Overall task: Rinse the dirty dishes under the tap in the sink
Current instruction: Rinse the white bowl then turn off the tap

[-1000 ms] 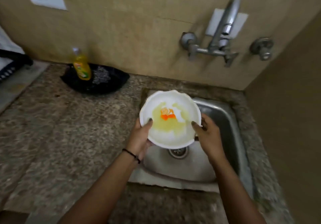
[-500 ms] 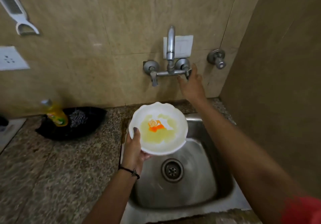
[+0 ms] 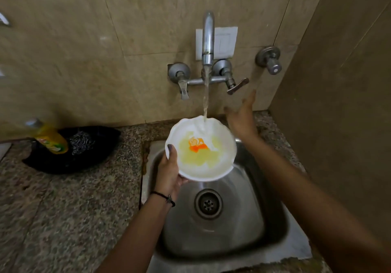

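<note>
A white bowl with yellow liquid and orange scraps in it hangs over the steel sink. My left hand grips its left rim, thumb inside. Water runs from the wall tap and lands on the bowl's far edge. My right hand hovers open beside the stream, just below the tap's right lever, touching nothing.
A yellow soap bottle and a steel scrubber lie in a black dish on the granite counter to the left. A side wall stands close on the right. A separate valve sticks out of the back wall.
My right hand left the bowl, reached the tap's right lever, then dropped away from it. Water now flows. The bowl has moved under the stream.
</note>
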Available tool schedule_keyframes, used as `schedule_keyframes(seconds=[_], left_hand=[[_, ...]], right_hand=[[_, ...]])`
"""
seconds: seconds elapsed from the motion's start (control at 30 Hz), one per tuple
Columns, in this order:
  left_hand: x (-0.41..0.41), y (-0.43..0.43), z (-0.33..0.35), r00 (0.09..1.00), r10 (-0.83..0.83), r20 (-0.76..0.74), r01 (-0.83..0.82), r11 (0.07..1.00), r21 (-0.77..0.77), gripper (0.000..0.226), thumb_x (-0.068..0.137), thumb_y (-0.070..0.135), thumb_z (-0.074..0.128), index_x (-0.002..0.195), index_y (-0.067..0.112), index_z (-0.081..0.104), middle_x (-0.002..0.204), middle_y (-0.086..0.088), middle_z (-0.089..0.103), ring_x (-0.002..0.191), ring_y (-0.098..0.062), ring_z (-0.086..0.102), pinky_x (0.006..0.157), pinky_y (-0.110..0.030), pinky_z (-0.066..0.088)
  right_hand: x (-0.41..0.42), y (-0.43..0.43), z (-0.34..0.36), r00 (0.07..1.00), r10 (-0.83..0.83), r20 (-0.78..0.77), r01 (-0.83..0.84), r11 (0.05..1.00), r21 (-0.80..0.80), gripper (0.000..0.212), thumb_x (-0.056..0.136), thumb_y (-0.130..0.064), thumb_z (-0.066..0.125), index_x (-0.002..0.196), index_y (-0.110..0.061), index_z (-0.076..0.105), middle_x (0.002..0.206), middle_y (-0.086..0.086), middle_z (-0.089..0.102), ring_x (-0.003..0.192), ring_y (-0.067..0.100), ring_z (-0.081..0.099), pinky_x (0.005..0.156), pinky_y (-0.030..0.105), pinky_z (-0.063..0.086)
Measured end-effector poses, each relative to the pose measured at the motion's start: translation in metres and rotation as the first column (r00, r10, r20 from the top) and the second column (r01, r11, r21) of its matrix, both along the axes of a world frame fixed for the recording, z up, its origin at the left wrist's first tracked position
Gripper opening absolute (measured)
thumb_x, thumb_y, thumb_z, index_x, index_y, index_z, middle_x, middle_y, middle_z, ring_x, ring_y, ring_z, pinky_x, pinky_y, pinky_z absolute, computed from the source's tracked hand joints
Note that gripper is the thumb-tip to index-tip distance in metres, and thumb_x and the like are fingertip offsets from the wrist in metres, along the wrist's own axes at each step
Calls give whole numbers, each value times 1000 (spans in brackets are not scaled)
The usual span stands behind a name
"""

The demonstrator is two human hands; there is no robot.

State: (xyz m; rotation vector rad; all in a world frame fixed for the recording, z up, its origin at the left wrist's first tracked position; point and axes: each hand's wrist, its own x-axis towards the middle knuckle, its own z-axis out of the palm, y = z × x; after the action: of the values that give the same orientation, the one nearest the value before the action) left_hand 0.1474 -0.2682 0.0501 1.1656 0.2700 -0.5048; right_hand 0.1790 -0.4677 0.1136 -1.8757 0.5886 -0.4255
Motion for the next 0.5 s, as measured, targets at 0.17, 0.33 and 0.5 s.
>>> schedule_keyframes(seconds=[0.17, 0.33, 0.5], left_hand=[[3, -8, -21, 998, -25, -54, 26, 1000, 7, 48, 90, 58, 44, 126, 29, 59, 117, -3, 70, 102, -27, 68, 83, -62, 52], [-2, -16, -35, 994, -43, -99, 50, 996, 74, 49, 90, 58, 45, 125, 28, 58, 111, -6, 72, 94, -29, 71, 70, -50, 58], [-2, -7, -47, 991, -43, -123, 53, 995, 81, 52, 87, 60, 47, 127, 29, 57, 112, -5, 72, 97, -29, 70, 81, -60, 54]], right_hand=[[-63, 21, -44, 788, 506, -350, -615, 634, -468, 55, 98, -22, 46, 148, -16, 24, 159, 2, 14, 146, 16, 12, 113, 25, 15], [-51, 34, -64, 551, 456, -699, -804, 514, -300, 72, 100, -35, 41, 150, -12, -5, 159, 8, -12, 146, 19, -10, 116, 30, -5], [-64, 42, -72, 315, 735, -600, -931, 362, -45, 59, 101, -29, 41, 151, -17, 13, 160, 0, 3, 146, 13, -2, 118, 32, 0]])
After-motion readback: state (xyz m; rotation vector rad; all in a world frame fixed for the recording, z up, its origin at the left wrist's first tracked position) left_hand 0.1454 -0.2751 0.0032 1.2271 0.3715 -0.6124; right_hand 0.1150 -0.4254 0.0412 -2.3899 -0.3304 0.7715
